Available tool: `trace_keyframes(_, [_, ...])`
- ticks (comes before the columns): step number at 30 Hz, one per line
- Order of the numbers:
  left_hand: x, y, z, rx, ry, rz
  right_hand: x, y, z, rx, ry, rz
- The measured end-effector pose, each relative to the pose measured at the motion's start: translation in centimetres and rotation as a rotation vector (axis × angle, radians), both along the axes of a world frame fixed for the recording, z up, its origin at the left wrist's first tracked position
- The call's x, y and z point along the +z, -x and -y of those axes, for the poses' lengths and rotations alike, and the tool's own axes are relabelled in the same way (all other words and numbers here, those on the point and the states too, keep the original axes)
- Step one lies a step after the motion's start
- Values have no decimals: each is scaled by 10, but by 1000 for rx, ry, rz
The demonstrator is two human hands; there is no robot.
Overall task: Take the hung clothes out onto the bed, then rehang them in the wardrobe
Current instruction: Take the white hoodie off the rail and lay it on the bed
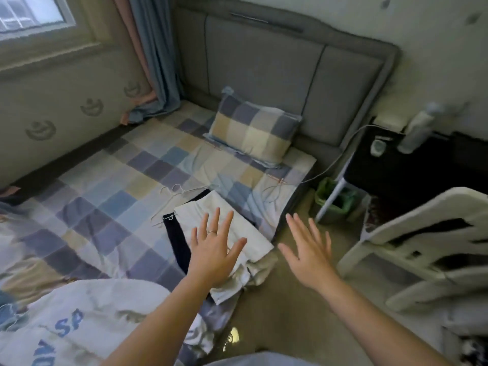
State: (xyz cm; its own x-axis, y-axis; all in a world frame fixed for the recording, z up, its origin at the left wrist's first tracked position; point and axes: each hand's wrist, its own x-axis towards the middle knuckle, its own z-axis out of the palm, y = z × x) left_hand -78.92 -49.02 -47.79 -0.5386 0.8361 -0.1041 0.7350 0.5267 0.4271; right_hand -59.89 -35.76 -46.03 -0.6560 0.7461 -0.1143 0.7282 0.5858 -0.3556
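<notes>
2 hands | left hand (214,249) fingers spread, holds nothing, over 1 folded white garment (232,220) atop 1 dark garment (176,241) at bed (118,186) edge | right hand (309,256) spread, empty, off bed | 1 pillow (253,130)

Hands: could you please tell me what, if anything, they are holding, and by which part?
Nothing is held: the left hand spreads open over the white garment, the right hand beside the bed.
</notes>
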Motion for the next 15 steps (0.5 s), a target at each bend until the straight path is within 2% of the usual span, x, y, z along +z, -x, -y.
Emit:
trace_keyframes(10, [45,-168,-219,-524,-125,-127,48,-201,-106,-454,-114,-100])
trace_keyframes(15, [82,-263,-305,-839,-216,-83,75,-292,-131,-683,-208,-124])
